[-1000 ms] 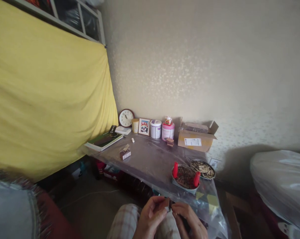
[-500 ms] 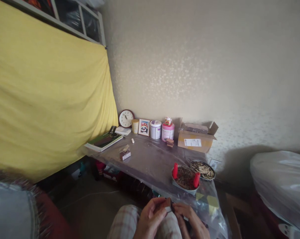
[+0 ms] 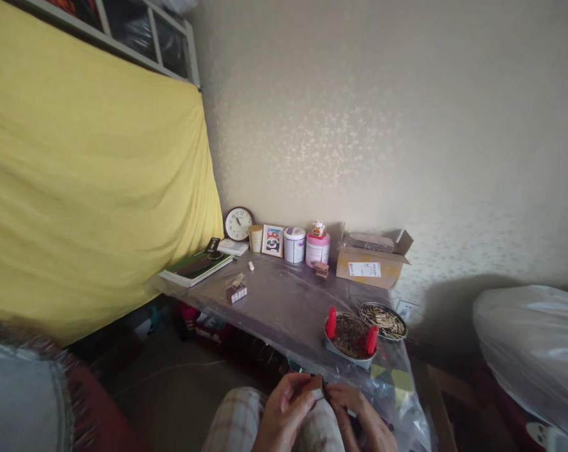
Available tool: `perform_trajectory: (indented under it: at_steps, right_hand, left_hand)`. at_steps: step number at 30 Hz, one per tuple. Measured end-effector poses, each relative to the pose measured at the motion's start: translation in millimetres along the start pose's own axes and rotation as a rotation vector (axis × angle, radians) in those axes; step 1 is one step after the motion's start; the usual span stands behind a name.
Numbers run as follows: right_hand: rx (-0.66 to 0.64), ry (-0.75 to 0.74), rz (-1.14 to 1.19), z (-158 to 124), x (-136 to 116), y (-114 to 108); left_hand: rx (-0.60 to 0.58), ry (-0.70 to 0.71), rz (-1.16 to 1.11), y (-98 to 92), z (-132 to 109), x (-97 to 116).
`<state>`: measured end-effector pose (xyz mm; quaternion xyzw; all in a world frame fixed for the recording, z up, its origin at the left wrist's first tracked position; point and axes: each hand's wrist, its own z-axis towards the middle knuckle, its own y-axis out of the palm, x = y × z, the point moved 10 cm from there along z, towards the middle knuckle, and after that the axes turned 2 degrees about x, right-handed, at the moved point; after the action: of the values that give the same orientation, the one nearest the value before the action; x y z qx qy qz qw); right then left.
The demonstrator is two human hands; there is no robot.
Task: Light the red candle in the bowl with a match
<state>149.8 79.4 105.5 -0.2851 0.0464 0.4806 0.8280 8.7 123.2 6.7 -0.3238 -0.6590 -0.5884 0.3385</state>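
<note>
Low in the view, above my knees, my left hand (image 3: 286, 411) pinches a small matchbox (image 3: 317, 387) with brown and pale sides. My right hand (image 3: 359, 417) is close beside it, fingers curled, their tips at the matchbox's right edge. A dark thing with a white edge shows under the right fingers; its kind is mostly hidden. Beyond the hands stands a round bowl (image 3: 352, 362) of brown contents with two red upright pieces (image 3: 372, 339) at its rim. Behind it is a round dish (image 3: 405, 334) of many loose matchsticks (image 3: 382, 320).
On the plastic-covered table (image 3: 284, 301) lie several matchboxes (image 3: 236, 292), a white eraser-like piece (image 3: 251, 266) and a book (image 3: 196, 269). Along the wall stand a clock (image 3: 239, 224), a picture frame (image 3: 273, 242), tins (image 3: 294, 245) and a cardboard box (image 3: 371, 267).
</note>
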Motion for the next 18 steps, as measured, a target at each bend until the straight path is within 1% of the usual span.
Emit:
perform_trajectory:
  at_steps: [6, 9, 11, 14, 17, 18]
  right_hand:
    - [-0.01, -0.006, 0.013, 3, -3, 0]
    - [-0.018, -0.011, 0.025, 5, -6, 0]
    - [-0.003, 0.016, 0.027, 8, -5, -1]
    - [0.054, 0.074, 0.021, 14, -6, -8]
    - [0.14, 0.088, 0.028, 21, -14, -21]
    - [0.154, 0.09, 0.031, 23, -16, -24]
  left_hand:
    - [-0.03, 0.005, -0.013, 1.5, -1, 3]
    - [-0.057, -0.001, 0.0, 5.2, -2, 7]
    - [-0.059, -0.006, 0.01, 8.1, -4, 11]
    - [-0.024, -0.004, 0.031, 11.4, -7, 20]
    - [0.022, 0.019, 0.061, 15.5, -11, 32]
    - [0.013, 0.019, 0.061, 19.1, -12, 35]
